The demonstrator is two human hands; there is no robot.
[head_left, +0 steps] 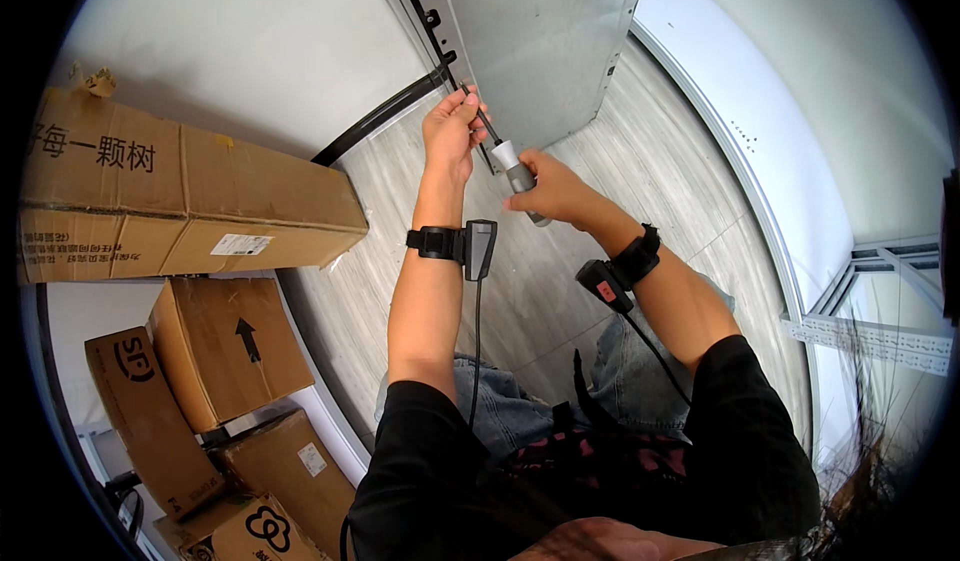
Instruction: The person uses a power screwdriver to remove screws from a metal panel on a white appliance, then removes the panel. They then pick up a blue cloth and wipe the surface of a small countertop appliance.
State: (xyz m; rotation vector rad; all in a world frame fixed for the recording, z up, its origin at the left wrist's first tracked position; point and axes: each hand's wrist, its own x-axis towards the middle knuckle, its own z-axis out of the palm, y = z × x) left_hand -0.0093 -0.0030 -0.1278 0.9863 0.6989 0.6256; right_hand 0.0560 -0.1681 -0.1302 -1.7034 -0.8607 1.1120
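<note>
My right hand (558,193) is wrapped round the grey handle of a screwdriver (518,175) that has a pale collar and a long dark shaft. That shaft slants up and to the left, toward the edge of an upright grey metal panel (545,46). Close to its tip, the thumb and fingers of my left hand (452,133) are closed on the shaft. Whether they also pinch a small part there is hidden. Along the panel's left edge run holes and small black fittings (432,18).
A long cardboard box (200,196) lies at the left, above a stack of smaller cartons (235,351). A black bar (385,111) runs beside the panel. On the right stand a white panel (745,111) and a metal frame (870,291). The floor (680,171) is grey wood-look.
</note>
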